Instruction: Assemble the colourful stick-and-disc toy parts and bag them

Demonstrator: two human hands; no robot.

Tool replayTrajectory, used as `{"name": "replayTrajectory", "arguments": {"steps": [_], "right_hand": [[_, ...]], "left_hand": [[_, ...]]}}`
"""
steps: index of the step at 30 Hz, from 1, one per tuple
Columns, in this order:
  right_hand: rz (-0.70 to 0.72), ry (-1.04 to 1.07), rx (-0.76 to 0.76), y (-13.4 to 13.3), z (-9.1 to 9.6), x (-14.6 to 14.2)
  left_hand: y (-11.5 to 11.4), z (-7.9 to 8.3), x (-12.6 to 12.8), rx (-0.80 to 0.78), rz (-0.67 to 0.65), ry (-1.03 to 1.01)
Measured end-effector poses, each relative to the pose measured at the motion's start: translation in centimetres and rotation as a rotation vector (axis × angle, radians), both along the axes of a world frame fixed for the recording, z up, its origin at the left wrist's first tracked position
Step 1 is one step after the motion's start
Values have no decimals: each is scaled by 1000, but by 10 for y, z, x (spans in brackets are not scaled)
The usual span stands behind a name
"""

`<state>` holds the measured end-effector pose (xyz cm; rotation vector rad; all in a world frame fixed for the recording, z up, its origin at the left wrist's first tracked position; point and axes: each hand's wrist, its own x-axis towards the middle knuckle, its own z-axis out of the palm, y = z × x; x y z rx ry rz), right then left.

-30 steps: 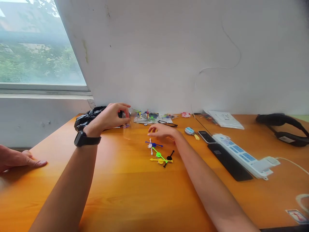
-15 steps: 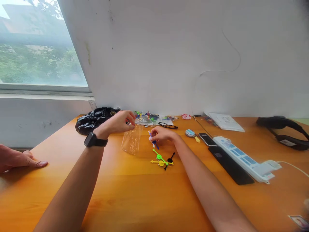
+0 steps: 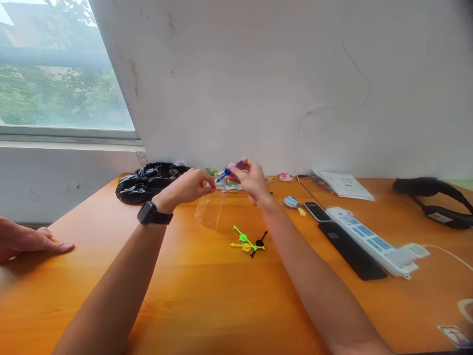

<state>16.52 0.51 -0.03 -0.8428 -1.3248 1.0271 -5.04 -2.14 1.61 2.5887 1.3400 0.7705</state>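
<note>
My left hand [image 3: 188, 188], with a dark watch at its wrist, pinches the top of a clear plastic bag [image 3: 209, 212] that hangs down above the table. Close to the bag's top, my right hand [image 3: 253, 180] grips a blue arrow spinner [image 3: 226, 171], with a white piece [image 3: 231, 165] beside it. On the table below lie a green arrow spinner [image 3: 243, 237], a yellow arrow spinner [image 3: 246, 248] and a black arrow spinner [image 3: 260, 243], their ends overlapping.
A black plastic bag [image 3: 148, 183] and small colourful packets [image 3: 211, 172] lie along the wall. To the right are a tape measure [image 3: 291, 202], a phone-like device [image 3: 317, 213], a power strip [image 3: 373, 241] and a headset [image 3: 436, 202]. Another person's hand [image 3: 37, 242] rests at the left.
My right hand has lifted the blue spinner and white piece off the table, up and toward the bag. My left hand has shifted slightly right with the bag.
</note>
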Motion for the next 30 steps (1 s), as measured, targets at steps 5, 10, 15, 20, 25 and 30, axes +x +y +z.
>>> {"name": "replayTrajectory", "arguments": {"steps": [5, 10, 15, 20, 25, 30], "right_hand": [[-146, -347, 226, -8, -12, -12], [-231, -525, 305, -8, -10, -7], [-134, -678, 273, -12, -4, -3], [-140, -867, 307, -23, 6, 1], [-292, -966, 391, -27, 4, -5], [-373, -1010, 452, -25, -5, -11]], "left_hand": [[-1, 1, 2, 9, 46, -12], [-3, 3, 6, -6, 21, -20], [-11, 7, 13, -9, -6, -60], [-14, 10, 16, -6, -9, -76], [-12, 8, 15, 23, 39, -55], [-9, 6, 12, 31, 53, -41]]}}
